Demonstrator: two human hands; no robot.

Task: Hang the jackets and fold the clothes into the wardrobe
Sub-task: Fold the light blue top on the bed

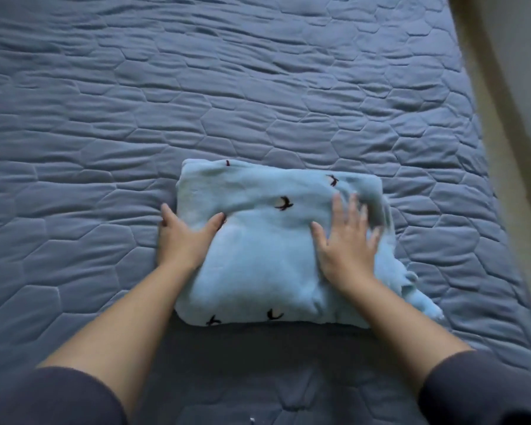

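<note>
A light blue fleece garment (pixel 267 256) with small dark bird prints lies folded into a rough rectangle on the blue quilted bedspread (pixel 196 87). My left hand (pixel 183 237) holds its left edge: the thumb lies on top and the fingers go down the side and under. My right hand (pixel 347 243) lies flat on the right part of the top with fingers spread; it is blurred. A loose bit of the fabric sticks out at the lower right corner.
The bedspread fills nearly the whole view. A pale beige strip (pixel 503 118), a wall or a bed edge, runs down the right side. My dark sleeves show at the bottom corners.
</note>
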